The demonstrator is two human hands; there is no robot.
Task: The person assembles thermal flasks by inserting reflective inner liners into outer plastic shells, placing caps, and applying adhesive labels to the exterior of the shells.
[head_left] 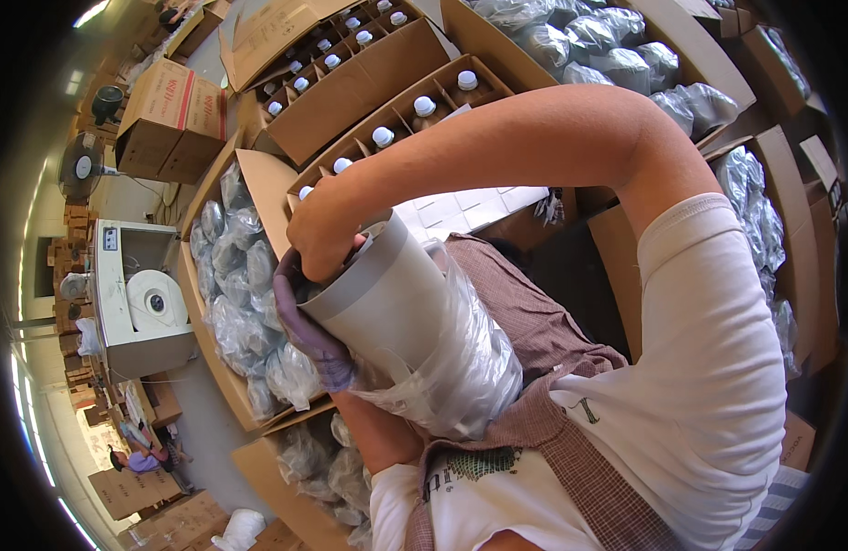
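Against my apron leans a grey tapered cylinder [387, 294], its open mouth tilted up to the left. A clear plastic bag [461, 367] is bunched around its lower part. My left hand [305, 321], in a purple glove, wraps the cylinder's outer side near the rim. My bare right hand [323, 234] reaches over from above with curled fingers at the mouth. Its fingertips dip inside the rim, so whatever they may hold is hidden.
Left of me stands a carton of plastic-wrapped items [236, 275]. Beyond my hands, divided cartons [360, 101] hold several white-capped bottles. Another carton of wrapped pieces [617, 46] is at the upper right. A white machine [144, 294] and a fan [82, 167] stand farther left; a person [144, 457] is distant.
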